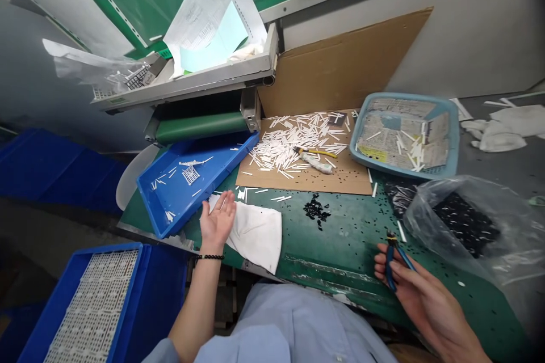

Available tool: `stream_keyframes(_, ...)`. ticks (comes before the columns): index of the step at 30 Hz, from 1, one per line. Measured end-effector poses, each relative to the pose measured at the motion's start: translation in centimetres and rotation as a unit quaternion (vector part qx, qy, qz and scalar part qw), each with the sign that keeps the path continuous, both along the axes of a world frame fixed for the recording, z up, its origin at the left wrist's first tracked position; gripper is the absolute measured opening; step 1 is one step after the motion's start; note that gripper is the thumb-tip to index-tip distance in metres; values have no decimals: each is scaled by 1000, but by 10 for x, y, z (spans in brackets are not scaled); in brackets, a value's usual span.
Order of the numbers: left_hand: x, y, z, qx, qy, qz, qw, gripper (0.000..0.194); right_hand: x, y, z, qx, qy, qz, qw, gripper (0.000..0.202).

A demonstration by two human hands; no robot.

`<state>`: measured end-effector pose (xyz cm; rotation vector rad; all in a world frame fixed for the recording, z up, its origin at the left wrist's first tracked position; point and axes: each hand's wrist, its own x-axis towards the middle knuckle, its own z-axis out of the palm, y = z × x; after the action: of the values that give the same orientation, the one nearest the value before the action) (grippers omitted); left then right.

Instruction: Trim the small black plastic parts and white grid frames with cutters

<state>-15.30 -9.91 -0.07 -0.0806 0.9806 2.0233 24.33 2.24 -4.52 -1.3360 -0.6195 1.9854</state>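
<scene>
My left hand point(218, 220) is palm up with its fingers stretched out and nothing in it, over the edge of a white cloth point(258, 232). In my right hand point(415, 286) is a pair of blue-handled cutting pliers point(390, 261), jaws pointing away from me. A small heap of black pieces point(316, 210) lies on the green tabletop point(340, 227) between my hands. Beyond it, many thin white sticks point(281, 144) are spread over a cardboard sheet point(349, 178). Yellow-handled pliers point(317, 152) and a wrapped, whitish object point(315, 163) rest among them.
A blue tray point(183, 181) with a few white pieces sits tilted at left, below a green conveyor roller point(200, 126). At right stand a light-blue basket point(453, 136) lined with newspaper and a clear plastic bag point(426, 212) of black pieces. A blue crate point(138, 272) holds white grids.
</scene>
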Motion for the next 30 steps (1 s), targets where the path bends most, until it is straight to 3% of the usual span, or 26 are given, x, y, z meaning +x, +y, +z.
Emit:
stream_keyframes(3,4,0,13,90,-1,-78,993,74,-10,-9,5,-8,-6,-25,1000,55)
stream_keyframes(12,-4,15,10,110,-52,-122,985,75,-38,-44,12,-41,15,-51,998,43)
stream_keyframes(16,-7,22,9,2,-76,-114,991,34,-44,-52,13,-36,23,-49,998,42)
stream_keyframes(18,-4,25,9,-58,-57,-112,990,23,-46,-51,16,-29,33,-35,998,41)
stream_keyframes(20,5,29,8,-107,-2,-118,987,31,-46,-47,20,-13,45,-18,999,40)
stream_keyframes(22,20,38,7,-156,113,-133,972,45,-43,-41,24,4,52,0,999,40)
stream_keyframes(24,41,51,3,-190,294,-175,920,43,-38,-35,26,20,37,10,999,41)
stream_keyframes(27,78,77,-7,-184,546,-257,776,25,-29,-27,26,40,0,4,999,42)
stream_keyframes(30,109,106,-23,-192,664,-286,663,22,-20,-21,24,43,5,-6,999,45)
